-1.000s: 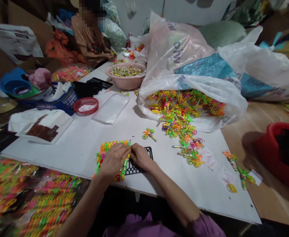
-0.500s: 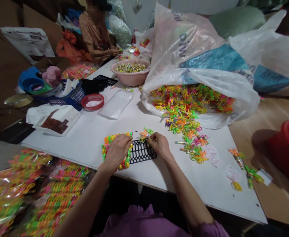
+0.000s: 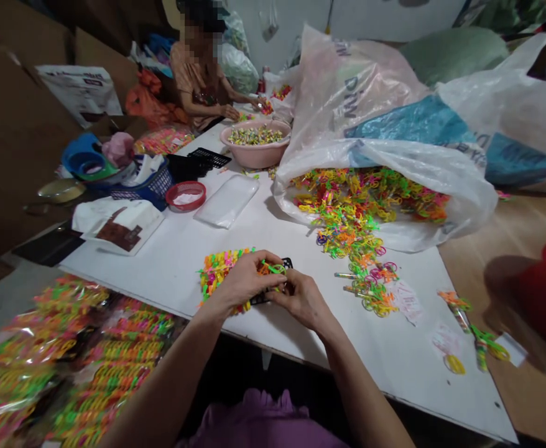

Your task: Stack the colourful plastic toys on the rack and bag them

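My left hand [image 3: 245, 281] and my right hand [image 3: 301, 302] meet over a black plastic grid tray [image 3: 286, 264] on the white table [image 3: 170, 249]. Between their fingers they pinch a small orange and green plastic toy [image 3: 271, 269]. The left part of the tray is packed with bright plastic toys [image 3: 217, 270]. The hands cover most of the rest of the tray. A loose spill of the same coloured toys [image 3: 361, 274] lies to the right of my right hand.
A big clear bag [image 3: 394, 155] spills coloured pieces at the back right. A pink bowl [image 3: 257, 144], a red basket [image 3: 186, 194], a blue basket [image 3: 154, 183] and a flat plastic bag [image 3: 226, 200] stand behind. Another person [image 3: 203, 74] works at the far end. Packed bags [image 3: 68, 361] lie left.
My right hand reached out to a loose toy beyond the tray, picked it up and brought it back. Both hands now hold it together over the tray.
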Motion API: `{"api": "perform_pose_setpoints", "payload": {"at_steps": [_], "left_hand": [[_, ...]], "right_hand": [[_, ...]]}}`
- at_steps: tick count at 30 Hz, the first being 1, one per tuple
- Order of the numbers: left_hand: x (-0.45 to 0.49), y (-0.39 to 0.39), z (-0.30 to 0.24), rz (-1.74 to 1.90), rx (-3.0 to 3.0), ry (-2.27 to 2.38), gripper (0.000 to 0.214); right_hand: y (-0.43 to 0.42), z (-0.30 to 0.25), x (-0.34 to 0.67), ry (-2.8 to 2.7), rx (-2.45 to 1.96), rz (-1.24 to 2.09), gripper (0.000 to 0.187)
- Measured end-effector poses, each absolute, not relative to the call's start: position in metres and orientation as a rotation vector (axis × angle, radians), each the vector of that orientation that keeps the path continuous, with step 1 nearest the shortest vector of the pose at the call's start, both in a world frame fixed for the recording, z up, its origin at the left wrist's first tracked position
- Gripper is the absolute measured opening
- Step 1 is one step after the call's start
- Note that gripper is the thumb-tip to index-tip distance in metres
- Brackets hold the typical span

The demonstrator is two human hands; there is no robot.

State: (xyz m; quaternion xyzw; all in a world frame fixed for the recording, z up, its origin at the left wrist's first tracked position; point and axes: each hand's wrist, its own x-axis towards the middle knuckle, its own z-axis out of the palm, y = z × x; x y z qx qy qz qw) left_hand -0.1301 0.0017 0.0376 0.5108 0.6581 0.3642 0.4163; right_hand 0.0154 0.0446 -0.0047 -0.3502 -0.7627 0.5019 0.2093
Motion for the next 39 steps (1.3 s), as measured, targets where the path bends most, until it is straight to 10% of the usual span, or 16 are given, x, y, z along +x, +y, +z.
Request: {"api": "perform_pose_setpoints", "payload": {"at_steps": [8, 14, 39], "left_hand": [[-0.147, -0.021, 0.04, 1.09, 1.43, 1.848, 0.052], [-0.155, -0.061, 0.01, 0.866, 2.101, 2.191, 0.019], [-0.139, -0.079, -0.036, 0.904, 2.56, 2.024, 0.022]], "right_hand": [[0.038, -0.003, 0.015, -1.89, -0.998, 1.497, 0.025], [0.021, -0.055, -0.012, -1.752, -1.152, 1.472, 0.019], [0.022, -0.054, -0.004, -2.718, -0.843, 0.982, 0.016]]}}
